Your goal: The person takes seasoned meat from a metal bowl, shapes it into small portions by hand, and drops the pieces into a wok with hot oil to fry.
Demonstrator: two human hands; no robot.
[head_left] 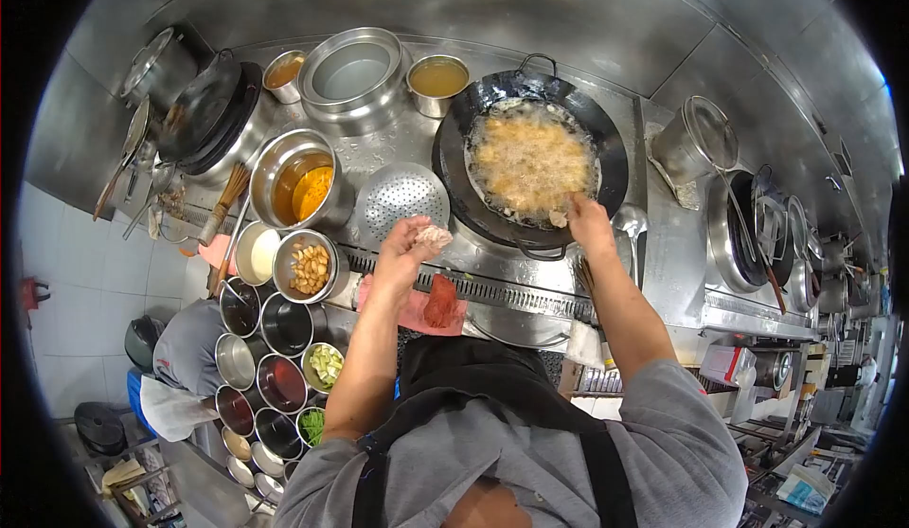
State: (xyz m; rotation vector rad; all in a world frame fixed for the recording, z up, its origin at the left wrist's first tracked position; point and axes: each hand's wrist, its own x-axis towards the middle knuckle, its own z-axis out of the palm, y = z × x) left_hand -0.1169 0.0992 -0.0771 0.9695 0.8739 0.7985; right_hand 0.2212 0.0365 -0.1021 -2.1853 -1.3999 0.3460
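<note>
Hot oil bubbles around a mass of golden frying pieces [530, 154] in a large black wok [611, 140]. My right hand [589, 225] is at the wok's near right rim, its fingers closed on a small pale piece of raw food [559, 217] just over the oil. My left hand [402, 247] is closed around a pale pinkish lump of raw food [434, 237], which looks like raw meat. It is held left of the wok, in front of a round perforated strainer [402, 196]. Pink and red cloths [440, 301] lie on the counter edge below my left hand.
Left of the strainer stand a pot of orange-brown liquid [284, 163] and a metal container of peeled cloves [311, 268]. Several seasoning pots [284, 383] line the lower left. A ladle [630, 220] rests right of the wok. Another person's sleeve [194, 348] shows at far left.
</note>
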